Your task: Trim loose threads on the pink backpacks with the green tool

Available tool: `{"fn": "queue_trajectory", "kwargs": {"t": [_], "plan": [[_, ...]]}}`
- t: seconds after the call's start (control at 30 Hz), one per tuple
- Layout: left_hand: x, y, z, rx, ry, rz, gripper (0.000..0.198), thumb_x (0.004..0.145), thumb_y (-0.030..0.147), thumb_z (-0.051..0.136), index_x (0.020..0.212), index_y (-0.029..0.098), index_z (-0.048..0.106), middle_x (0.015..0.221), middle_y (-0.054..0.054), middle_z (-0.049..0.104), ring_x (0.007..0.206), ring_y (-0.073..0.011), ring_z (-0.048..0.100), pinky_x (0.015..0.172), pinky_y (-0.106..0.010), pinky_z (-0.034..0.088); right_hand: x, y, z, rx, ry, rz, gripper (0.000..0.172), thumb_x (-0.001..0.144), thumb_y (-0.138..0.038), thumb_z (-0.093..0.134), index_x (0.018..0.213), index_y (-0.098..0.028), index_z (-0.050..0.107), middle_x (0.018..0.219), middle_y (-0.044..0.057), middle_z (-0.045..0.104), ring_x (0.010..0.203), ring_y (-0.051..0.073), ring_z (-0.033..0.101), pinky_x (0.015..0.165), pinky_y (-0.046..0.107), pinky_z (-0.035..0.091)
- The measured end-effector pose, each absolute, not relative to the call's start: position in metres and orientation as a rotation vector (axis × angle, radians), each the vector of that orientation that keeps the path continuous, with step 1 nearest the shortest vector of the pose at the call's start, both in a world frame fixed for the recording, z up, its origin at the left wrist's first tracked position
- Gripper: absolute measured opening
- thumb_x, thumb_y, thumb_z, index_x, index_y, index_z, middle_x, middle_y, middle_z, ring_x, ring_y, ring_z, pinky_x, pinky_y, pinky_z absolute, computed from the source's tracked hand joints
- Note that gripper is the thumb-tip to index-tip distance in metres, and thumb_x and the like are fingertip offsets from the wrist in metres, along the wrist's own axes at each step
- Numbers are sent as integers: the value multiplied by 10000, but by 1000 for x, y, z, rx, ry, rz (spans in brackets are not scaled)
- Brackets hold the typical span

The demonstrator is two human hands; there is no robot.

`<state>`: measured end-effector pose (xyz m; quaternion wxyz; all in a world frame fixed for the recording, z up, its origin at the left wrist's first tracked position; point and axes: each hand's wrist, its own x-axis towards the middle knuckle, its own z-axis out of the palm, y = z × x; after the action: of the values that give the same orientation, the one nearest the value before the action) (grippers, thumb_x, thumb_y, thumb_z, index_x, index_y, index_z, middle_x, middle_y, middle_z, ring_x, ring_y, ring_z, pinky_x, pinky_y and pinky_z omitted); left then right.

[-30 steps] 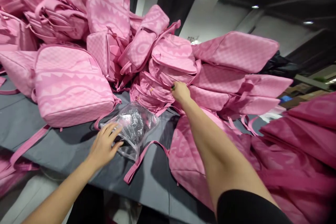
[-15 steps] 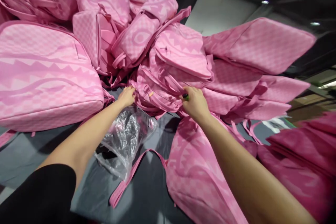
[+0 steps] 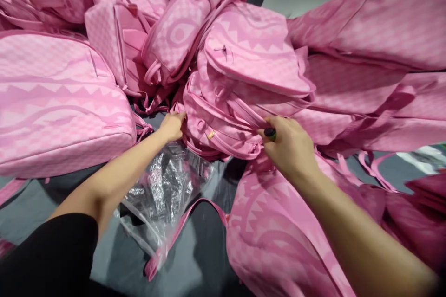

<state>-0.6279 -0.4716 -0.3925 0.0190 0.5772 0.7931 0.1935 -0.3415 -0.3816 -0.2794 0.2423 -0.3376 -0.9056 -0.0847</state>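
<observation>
In the middle of the head view lies a pink checkered backpack [image 3: 223, 120] with zippered pockets and a yellowish zipper pull. My left hand [image 3: 174, 126] is closed on its left edge, the fingertips partly hidden by the fabric. At the opposite side my right hand [image 3: 291, 144] grips the backpack's right edge. A small black-and-green object [image 3: 270, 133] pokes out of that hand between thumb and fingers; its kind cannot be made out. Below my left hand a clear plastic bag [image 3: 167, 181] lies crumpled on the grey surface [image 3: 209, 236].
Pink backpacks are heaped behind the held one. A large backpack [image 3: 62, 106] lies at the left, and another [image 3: 275, 227] lies in front, under my right forearm, its strap [image 3: 188, 218] stretched leftward. Darker pink fabric [image 3: 397, 218] is at the right.
The view has come closer and tilted downward. Both hands keep their grip on the backpack; my right hand appears farther right, and the gap between the hands looks wider.
</observation>
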Motion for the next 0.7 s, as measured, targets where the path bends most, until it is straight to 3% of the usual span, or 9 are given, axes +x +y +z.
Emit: {"fn": "queue_trajectory", "kwargs": {"t": [0.1, 0.2, 0.3, 0.4, 0.47, 0.53, 0.7], "plan": [[-606, -505, -399, 1846, 2406, 596, 632, 731, 109, 612, 1356, 130, 522, 1204, -163, 645, 1168, -306, 617, 1033, -406, 490, -320, -408, -282, -844, -2458, -246, 243, 798, -186, 530, 1004, -234, 650, 974, 113, 711, 972, 318, 622, 739, 393, 495], [-592, -536, -399, 1882, 2311, 602, 674, 788, 156, 615, 1444, 125, 460, 1334, -166, 620, 1298, -284, 567, 1115, -384, 456, -307, -429, -284, -818, -2477, -252, 248, 790, -165, 513, 988, -232, 647, 958, 111, 705, 956, 312, 619, 748, 392, 488], [-573, -583, -397, 1849, 2277, 626, 823, 873, 336, 635, 1570, 106, 263, 1607, -201, 351, 1515, -304, 321, 1230, -437, 335, -306, -439, -283, -889, -2484, -226, 238, 783, -152, 531, 970, -223, 660, 954, 114, 707, 968, 318, 622, 760, 392, 485], [-533, -655, -407, 1849, 2248, 635, 934, 934, 556, 552, 1629, 166, 65, 1688, -202, 92, 1573, -353, 114, 1247, -549, 262, -316, -441, -276, -998, -2454, -158, 214, 797, -152, 564, 968, -199, 684, 960, 120, 724, 972, 319, 636, 745, 378, 481], [-502, -705, -427, 1964, 2111, 543, 955, 882, 714, 538, 1628, 309, 101, 1698, -152, 61, 1565, -412, 70, 1220, -658, 220, -327, -442, -264, -1063, -2420, -74, 209, 814, -163, 590, 990, -188, 701, 973, 111, 739, 961, 303, 649, 737, 358, 478], [-477, -743, -452, 2001, 2061, 367, 979, 811, 793, 566, 1607, 367, 186, 1694, -151, 78, 1548, -466, 83, 1186, -724, 191, -338, -444, -243, -1117, -2367, 11, 207, 821, -160, 612, 1000, -180, 714, 980, 96, 752, 935, 272, 663, 750, 336, 476], [-481, -756, -490, 1848, 2358, 295, 708, 906, 552, 616, 1545, 438, 332, 1693, -66, 167, 1560, -405, 130, 1216, -682, 144, -341, -443, -162, -948, -2119, -162, 232, 903, -174, 567, 1072, -102, 708, 1075, 148, 752, 969, 201, 678, 838, 314, 469]]}}
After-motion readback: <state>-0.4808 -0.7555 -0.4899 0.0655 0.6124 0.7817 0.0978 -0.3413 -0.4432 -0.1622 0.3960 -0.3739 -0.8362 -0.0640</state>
